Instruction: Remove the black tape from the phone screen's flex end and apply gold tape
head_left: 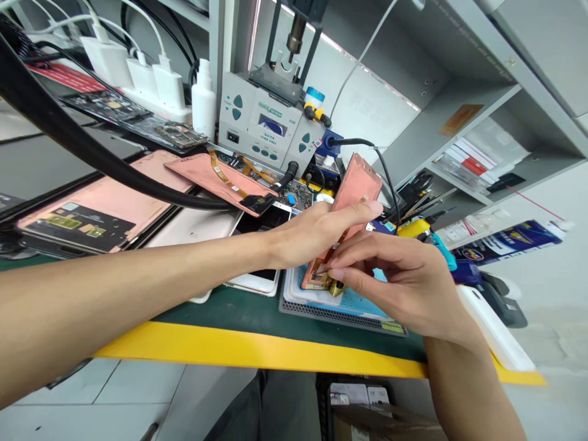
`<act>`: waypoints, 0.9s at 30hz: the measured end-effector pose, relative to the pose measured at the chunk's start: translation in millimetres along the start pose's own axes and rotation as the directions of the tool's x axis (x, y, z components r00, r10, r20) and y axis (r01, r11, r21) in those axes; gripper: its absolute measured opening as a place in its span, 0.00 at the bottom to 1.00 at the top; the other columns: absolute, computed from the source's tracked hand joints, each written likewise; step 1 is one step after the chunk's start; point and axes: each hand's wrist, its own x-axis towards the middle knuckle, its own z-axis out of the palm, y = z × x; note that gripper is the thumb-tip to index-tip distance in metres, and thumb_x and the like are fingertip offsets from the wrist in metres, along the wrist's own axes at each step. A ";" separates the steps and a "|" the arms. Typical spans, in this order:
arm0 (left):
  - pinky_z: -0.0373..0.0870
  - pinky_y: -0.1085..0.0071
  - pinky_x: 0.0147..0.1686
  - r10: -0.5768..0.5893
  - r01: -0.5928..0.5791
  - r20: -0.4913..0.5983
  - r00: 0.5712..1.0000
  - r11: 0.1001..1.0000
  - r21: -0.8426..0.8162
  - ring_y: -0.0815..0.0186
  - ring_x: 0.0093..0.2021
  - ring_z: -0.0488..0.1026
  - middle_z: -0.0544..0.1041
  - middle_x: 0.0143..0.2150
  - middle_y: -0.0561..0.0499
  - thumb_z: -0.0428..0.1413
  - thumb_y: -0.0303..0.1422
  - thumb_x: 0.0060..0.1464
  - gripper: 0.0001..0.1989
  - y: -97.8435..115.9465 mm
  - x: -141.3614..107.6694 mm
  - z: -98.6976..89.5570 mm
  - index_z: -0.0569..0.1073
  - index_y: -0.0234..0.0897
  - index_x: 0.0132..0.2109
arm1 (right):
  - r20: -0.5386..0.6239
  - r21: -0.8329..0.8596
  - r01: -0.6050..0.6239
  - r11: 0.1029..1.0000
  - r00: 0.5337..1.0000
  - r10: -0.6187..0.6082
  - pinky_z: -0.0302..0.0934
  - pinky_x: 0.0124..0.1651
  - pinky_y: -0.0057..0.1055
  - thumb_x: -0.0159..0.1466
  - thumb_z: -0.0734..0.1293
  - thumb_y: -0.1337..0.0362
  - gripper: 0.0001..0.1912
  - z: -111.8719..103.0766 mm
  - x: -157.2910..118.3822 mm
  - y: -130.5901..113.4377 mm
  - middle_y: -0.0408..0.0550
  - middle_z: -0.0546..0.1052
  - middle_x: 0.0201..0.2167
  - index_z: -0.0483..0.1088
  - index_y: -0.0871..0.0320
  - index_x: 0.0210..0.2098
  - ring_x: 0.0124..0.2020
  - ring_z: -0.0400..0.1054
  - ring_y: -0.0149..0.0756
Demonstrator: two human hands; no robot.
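My left hand (312,229) is closed around a copper-pink phone screen panel (354,187), its back turned toward me and its long side tilted up. The thumb lies along the panel's face. At the panel's lower end, my right hand (399,269) pinches thumb and fingers together by the exposed circuitry (318,277); what is between the fingertips is too small to make out. A gold-coloured piece (337,288) shows just below those fingertips. Beneath both hands is a blue-topped work pad (358,301) with a grey mesh edge.
Left of the pad lie a white phone (260,282) and more copper-pink panels (220,177). A soldering station (271,122) stands behind, with a thick black cable (114,165) arching across the left. A white bottle (203,101) and chargers (169,86) are nearby. Yellow edging (229,346) borders the bench.
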 end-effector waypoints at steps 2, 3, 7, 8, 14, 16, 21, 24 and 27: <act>0.57 0.70 0.24 0.006 -0.006 0.002 1.000 1.000 0.019 0.69 0.21 0.59 0.60 0.17 0.55 0.49 0.52 0.62 0.29 -0.4 -0.1 -0.7 0.66 0.38 0.20 | -0.004 -0.003 0.006 1.000 1.000 -0.006 0.66 0.30 0.25 0.64 0.71 0.72 0.06 0.2 0.2 0.5 0.42 0.82 0.31 0.78 0.55 0.38 0.30 0.75 0.30; 0.58 0.70 0.24 0.011 -0.011 0.003 1.000 1.000 0.025 0.69 0.21 0.60 0.61 0.16 0.54 0.49 0.52 0.62 0.29 -0.8 -0.1 -1.0 0.68 0.37 0.21 | -0.005 -0.005 0.008 1.000 1.000 -0.008 0.66 0.30 0.25 0.64 0.71 0.72 0.06 0.3 0.2 0.6 0.42 0.82 0.31 0.77 0.55 0.38 0.30 0.75 0.30; 0.58 0.70 0.22 0.041 -0.041 0.005 0.999 0.999 0.018 0.68 0.20 0.60 0.62 0.16 0.54 0.48 0.53 0.62 0.29 -4.0 0.9 -0.9 0.72 0.37 0.23 | -0.007 -0.005 0.002 1.000 1.000 -0.002 0.68 0.34 0.26 0.64 0.71 0.72 0.06 0.3 0.3 -0.5 0.42 0.82 0.31 0.77 0.55 0.37 0.32 0.75 0.31; 0.58 0.70 0.22 0.048 -0.048 -0.001 0.999 0.999 0.010 0.69 0.20 0.60 0.62 0.16 0.54 0.48 0.53 0.62 0.29 -5.2 1.5 -0.3 0.73 0.37 0.24 | -0.007 -0.002 0.000 1.000 1.000 0.000 0.68 0.34 0.27 0.64 0.71 0.72 0.05 0.3 0.1 -0.9 0.42 0.82 0.31 0.77 0.56 0.37 0.32 0.76 0.31; 0.57 0.70 0.22 0.076 -0.076 -0.054 0.996 0.997 -0.014 0.69 0.19 0.59 0.61 0.15 0.55 0.48 0.53 0.62 0.28 -10.6 4.6 4.1 0.74 0.36 0.26 | 0.009 0.011 -0.017 1.000 1.000 0.017 0.69 0.35 0.29 0.65 0.70 0.72 0.05 0.2 -0.4 -1.3 0.44 0.82 0.32 0.77 0.56 0.37 0.33 0.76 0.33; 0.57 0.69 0.22 0.070 -0.071 -0.054 0.996 0.997 -0.016 0.68 0.20 0.59 0.61 0.16 0.55 0.48 0.54 0.62 0.29 -10.6 4.7 4.5 0.73 0.37 0.26 | 0.016 0.013 -0.022 1.000 1.000 0.021 0.69 0.35 0.29 0.65 0.70 0.72 0.05 0.0 -0.2 -1.0 0.45 0.82 0.32 0.77 0.56 0.37 0.32 0.76 0.33; 0.58 0.69 0.22 0.053 -0.054 -0.048 0.997 0.998 -0.022 0.68 0.20 0.60 0.61 0.15 0.54 0.49 0.55 0.61 0.29 -9.0 4.2 4.3 0.71 0.37 0.24 | 0.020 0.027 -0.037 0.999 0.999 0.037 0.69 0.37 0.31 0.65 0.70 0.73 0.06 -0.5 -0.2 -2.3 0.46 0.82 0.33 0.77 0.56 0.37 0.34 0.77 0.35; 0.59 0.70 0.22 0.052 -0.053 -0.057 0.997 0.998 -0.022 0.68 0.19 0.60 0.62 0.15 0.54 0.49 0.55 0.61 0.28 -8.6 3.9 4.3 0.71 0.38 0.23 | 0.026 0.035 -0.044 0.998 0.999 0.043 0.68 0.35 0.30 0.65 0.69 0.73 0.06 -0.6 -0.7 -3.6 0.46 0.81 0.32 0.77 0.57 0.37 0.32 0.76 0.34; 0.59 0.70 0.22 0.042 -0.043 -0.065 0.997 0.999 -0.027 0.69 0.19 0.60 0.62 0.15 0.55 0.49 0.55 0.60 0.28 -8.7 3.7 4.7 0.70 0.38 0.23 | 0.030 0.038 -0.051 0.998 0.998 0.050 0.64 0.30 0.28 0.64 0.70 0.73 0.05 -0.1 -0.8 -4.2 0.45 0.81 0.30 0.76 0.57 0.36 0.28 0.72 0.31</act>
